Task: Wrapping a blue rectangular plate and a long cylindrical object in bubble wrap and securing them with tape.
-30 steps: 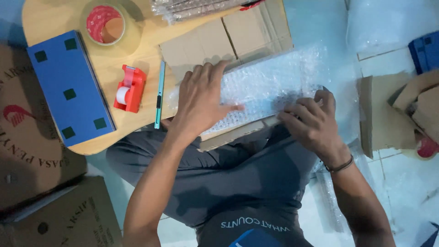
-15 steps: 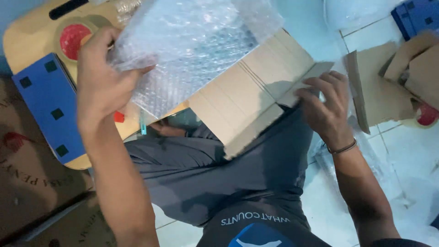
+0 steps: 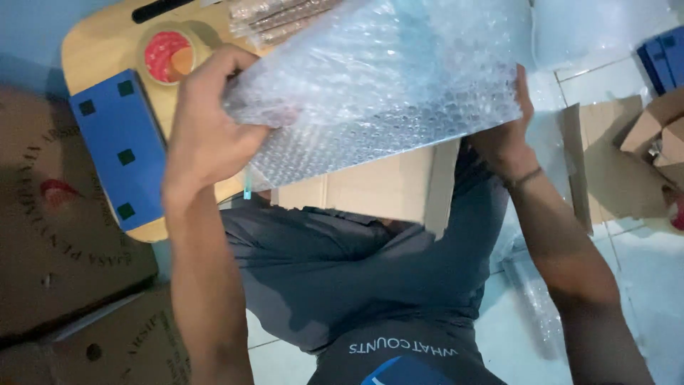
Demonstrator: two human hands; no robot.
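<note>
The person is sitting on the floor and lifting a sheet of bubble wrap (image 3: 385, 93) up in front of them, where a second ago it was lying pressed flat on the cardboard under both palms. The left hand (image 3: 210, 125) is clamped on the sheet's left edge, fingers curled over it, and the right hand (image 3: 506, 135) is gripping the right edge from behind, mostly hidden by the plastic. With the wrap raised and spread between the hands, the flattened cardboard box (image 3: 370, 189) is lying uncovered across the lap, just below the sheet. On the far left a small wooden table (image 3: 92, 50) is carrying a blue box (image 3: 114, 146) and a roll of tape (image 3: 171, 53) with a red core. More cardboard is lying near left and at the far right on the tiled floor (image 3: 641, 271)
</note>
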